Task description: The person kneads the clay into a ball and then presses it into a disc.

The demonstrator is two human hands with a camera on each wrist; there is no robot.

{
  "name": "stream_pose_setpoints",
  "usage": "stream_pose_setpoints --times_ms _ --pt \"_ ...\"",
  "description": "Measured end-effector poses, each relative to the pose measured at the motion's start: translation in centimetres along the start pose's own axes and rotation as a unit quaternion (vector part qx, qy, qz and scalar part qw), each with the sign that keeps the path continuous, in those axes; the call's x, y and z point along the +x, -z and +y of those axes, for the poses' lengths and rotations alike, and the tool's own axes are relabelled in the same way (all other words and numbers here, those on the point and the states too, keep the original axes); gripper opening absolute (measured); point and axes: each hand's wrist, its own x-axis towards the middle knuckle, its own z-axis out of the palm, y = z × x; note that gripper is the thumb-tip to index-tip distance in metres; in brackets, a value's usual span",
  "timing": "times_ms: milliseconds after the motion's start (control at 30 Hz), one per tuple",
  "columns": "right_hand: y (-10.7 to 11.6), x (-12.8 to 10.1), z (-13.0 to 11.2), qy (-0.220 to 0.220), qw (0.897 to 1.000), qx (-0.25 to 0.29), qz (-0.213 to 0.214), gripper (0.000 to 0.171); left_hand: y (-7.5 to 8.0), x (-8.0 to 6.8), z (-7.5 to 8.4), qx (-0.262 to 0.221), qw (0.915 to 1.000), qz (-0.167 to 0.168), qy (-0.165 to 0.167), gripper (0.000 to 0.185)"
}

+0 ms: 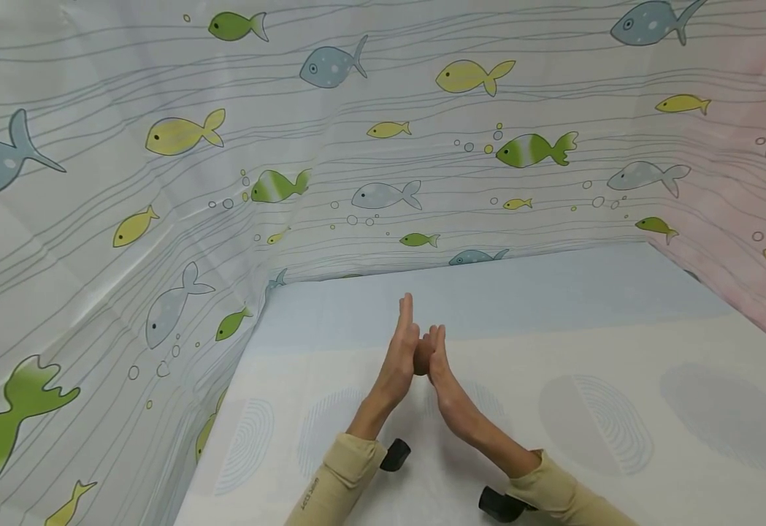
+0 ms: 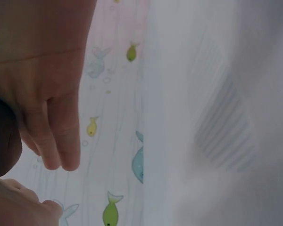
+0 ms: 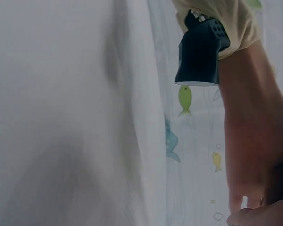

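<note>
A brown rounded lump (image 1: pixel 423 358), its exact kind unclear, is held between the two palms above the table. My left hand (image 1: pixel 401 361) presses it from the left with straight fingers pointing up and away. From the other side my right hand (image 1: pixel 442 371) presses it, its fingers also extended. In the left wrist view the lump (image 2: pixel 4 139) shows dark and cut off at the edge, between the right hand (image 2: pixel 42 89) and the left hand (image 2: pixel 21 207). The right wrist view shows the left hand (image 3: pixel 250 160), part of the dark lump (image 3: pixel 280 183) and the right hand (image 3: pixel 264 216).
A pale cloth with grey oval patterns covers the table (image 1: pixel 619 314). Fish-printed sheeting (image 1: pixel 383 161) stands around its back and sides. Black wrist cameras sit on the left sleeve (image 1: pixel 339 475) and the right sleeve (image 1: pixel 567 489).
</note>
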Motion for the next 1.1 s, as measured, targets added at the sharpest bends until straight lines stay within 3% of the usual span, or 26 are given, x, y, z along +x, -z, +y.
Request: stream_pose_setpoints --times_ms 467,700,1100 --pt "1.9 1.9 -0.6 0.04 0.997 -0.031 0.059 0.059 -1.1 -1.9 -0.6 -0.005 0.9988 -0.039 0.028 0.065" --pt "3.1 2.8 -0.4 0.027 0.996 -0.026 0.079 0.06 -1.7 -2.4 0.1 -0.014 0.998 -0.056 0.028 0.067" --pt "5.4 4.4 -0.4 0.004 0.994 -0.017 0.107 0.066 -2.9 -3.4 0.6 0.028 0.9961 -0.083 0.011 0.07"
